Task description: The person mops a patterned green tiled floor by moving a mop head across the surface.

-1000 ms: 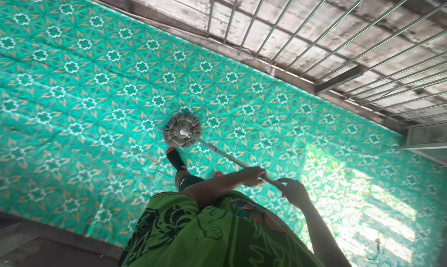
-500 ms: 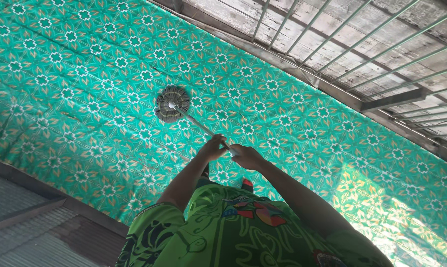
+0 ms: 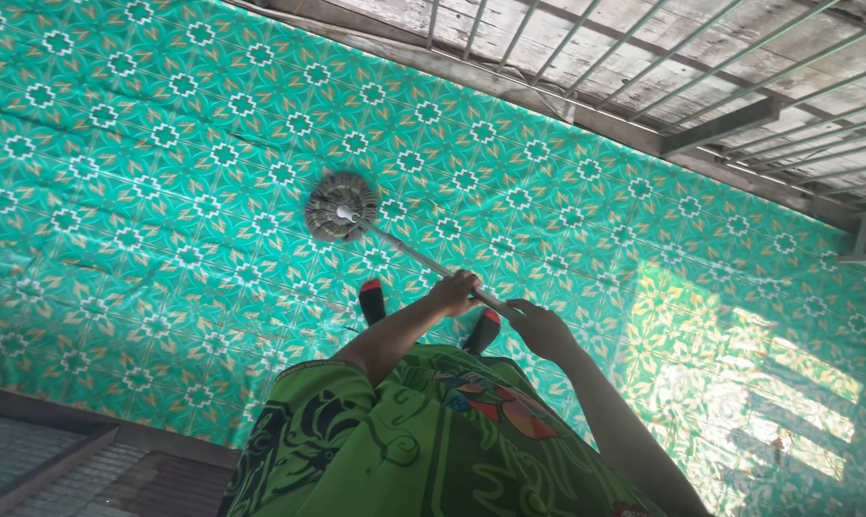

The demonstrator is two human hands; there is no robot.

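Mop head: the round, grey-brown string mop head (image 3: 341, 206) lies flat on the floor, up and to the left of both sets of fingers, well apart from them.
Handle axis: the thin metal mop handle (image 3: 409, 251) runs on a slant from the mop head's hub down and to the right, into the hands; its long axis points from the fingers toward the upper left of the view.
Nearer hand: the left hand (image 3: 455, 292) sits further down the handle and so closer to the mop head; the right hand (image 3: 540, 330) grips just behind it, at the upper end of the handle.
Left fingers: clenched around the handle, knuckles up, forearm reaching forward from the green patterned sleeve (image 3: 313, 421).
Right fingers: curled closed on the handle's end, wrist bent, forearm running down to the lower right corner.
Spacing of the hands: near each other on the same shaft, with a short bare stretch of handle between them.
Feet: two dark socks with red toes (image 3: 371, 299) stand just below the fingers, either side of the left hand, behind the mop head.
Floor: teal sheet flooring (image 3: 146, 191) with a white and tan flower pattern, a sunlit patch to the right of the fingers.
Beyond the mop head: a metal railing (image 3: 643, 67) along the floor's far edge.
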